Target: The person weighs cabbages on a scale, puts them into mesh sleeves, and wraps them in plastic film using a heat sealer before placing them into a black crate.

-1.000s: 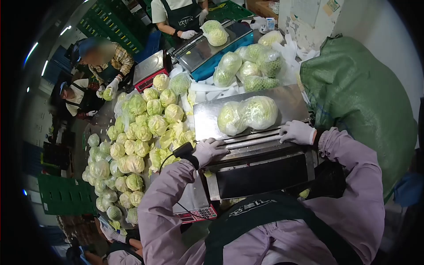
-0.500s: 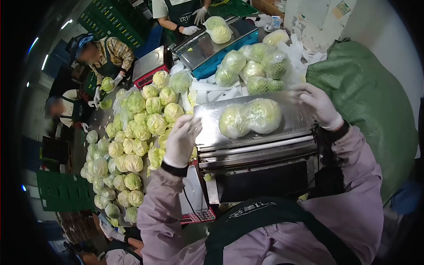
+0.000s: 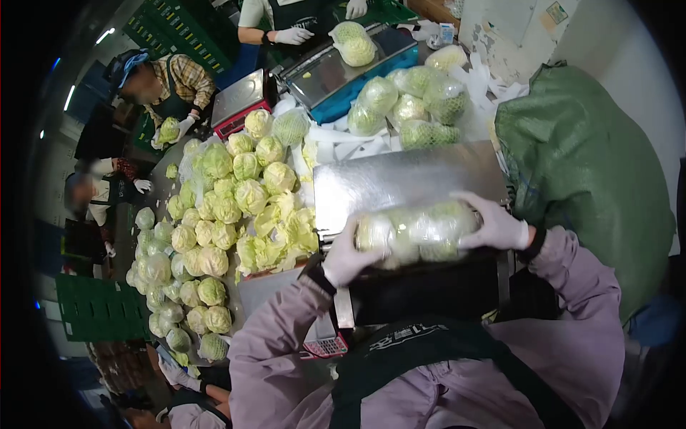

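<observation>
A pair of cabbages wrapped in clear film [image 3: 429, 227] is held over the front edge of the steel wrapping machine [image 3: 400, 175]. My left hand [image 3: 348, 256], in a white glove, closes on the pack's left end. On the right end my gloved right hand [image 3: 496, 223] grips it, the thumb on the near side. The pack is slightly blurred, and its underside is hidden. Loose pale leaves [image 3: 286, 225] lie just left of the machine, beside a heap of unwrapped cabbages [image 3: 229, 207].
Behind the machine sit several bagged and netted cabbages [image 3: 411, 104]. A large green sack [image 3: 586, 186] stands on the right. A red scale [image 3: 239, 104] and another wrapping machine [image 3: 350, 71] are farther back. Co-workers in aprons stand at the left and back; one holds a cabbage [image 3: 169, 130].
Both hands have come in from the sides and taken hold of the wrapped cabbages. The pack has moved off the steel plate toward me.
</observation>
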`<control>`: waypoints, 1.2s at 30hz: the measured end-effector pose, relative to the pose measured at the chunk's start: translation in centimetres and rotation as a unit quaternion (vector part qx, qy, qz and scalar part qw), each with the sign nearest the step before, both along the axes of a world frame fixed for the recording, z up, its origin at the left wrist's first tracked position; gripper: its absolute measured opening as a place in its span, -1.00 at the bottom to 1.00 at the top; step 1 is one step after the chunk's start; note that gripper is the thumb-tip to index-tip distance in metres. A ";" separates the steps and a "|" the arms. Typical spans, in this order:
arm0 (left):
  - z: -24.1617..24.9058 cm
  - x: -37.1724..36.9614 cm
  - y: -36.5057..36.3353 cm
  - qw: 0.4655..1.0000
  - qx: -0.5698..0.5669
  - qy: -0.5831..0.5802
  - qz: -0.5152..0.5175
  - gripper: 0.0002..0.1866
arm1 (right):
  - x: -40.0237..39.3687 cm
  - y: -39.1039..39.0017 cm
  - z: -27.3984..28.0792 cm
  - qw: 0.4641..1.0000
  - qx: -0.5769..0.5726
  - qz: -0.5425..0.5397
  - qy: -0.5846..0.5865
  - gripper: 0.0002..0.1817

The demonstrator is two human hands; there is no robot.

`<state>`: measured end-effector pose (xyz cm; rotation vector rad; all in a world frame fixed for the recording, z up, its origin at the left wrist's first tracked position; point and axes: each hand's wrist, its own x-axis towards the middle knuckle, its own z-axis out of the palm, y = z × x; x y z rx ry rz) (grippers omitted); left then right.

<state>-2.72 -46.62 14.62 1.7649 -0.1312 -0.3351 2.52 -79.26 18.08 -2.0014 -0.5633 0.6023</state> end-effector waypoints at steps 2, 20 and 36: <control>-1.5 -5.0 0.1 0.997 0.022 0.070 -0.008 -0.25 | -4.5 -0.3 -1.5 0.998 0.014 -0.022 0.065 -0.15; -11.2 -20.0 -0.8 0.987 0.126 -0.095 0.025 -0.03 | -20.1 1.6 -11.9 0.883 0.003 -0.300 0.360 -0.25; -1.3 -12.9 -6.9 0.885 -0.452 0.022 0.110 -0.32 | -23.5 4.8 -7.0 0.840 0.406 -0.085 0.349 0.04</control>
